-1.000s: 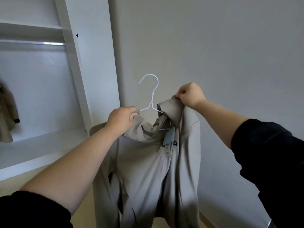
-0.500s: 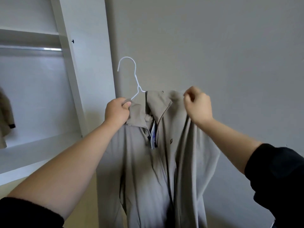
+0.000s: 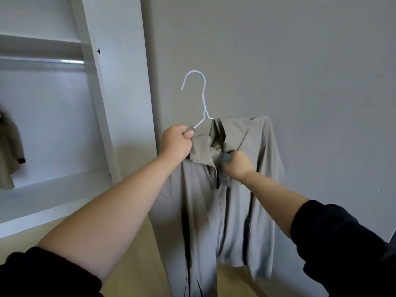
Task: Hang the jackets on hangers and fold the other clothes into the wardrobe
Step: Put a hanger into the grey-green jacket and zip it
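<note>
**A:** Which step is this?

**B:** Getting the jacket onto the hanger. The jacket hangs in mid-air in front of the wall, just right of the wardrobe. The shoulder on the right-hand side is draped over the wire, and the hook stands free above the collar.

**A:** And the hands?

**B:** The left hand is fisted round the hanger's near arm, with a bunch of collar cloth in the same grip. The right hand is curled on the jacket's front just below the collar. What exactly it pinches is too blurred to tell.

**A:** Is the jacket seated, then?

**B:** Not by my reckoning. The cloth under the left hand looks crumpled rather than spread over the wire.

**A:** So what's next?

**B:** Probably drawing that shoulder over the hanger's end and squaring the collar. After that, the hook must be lifted over the rail inside the wardrobe, where another jacket hangs at the far left. The wire is thin, so tipping it might let the jacket slide off.
</note>
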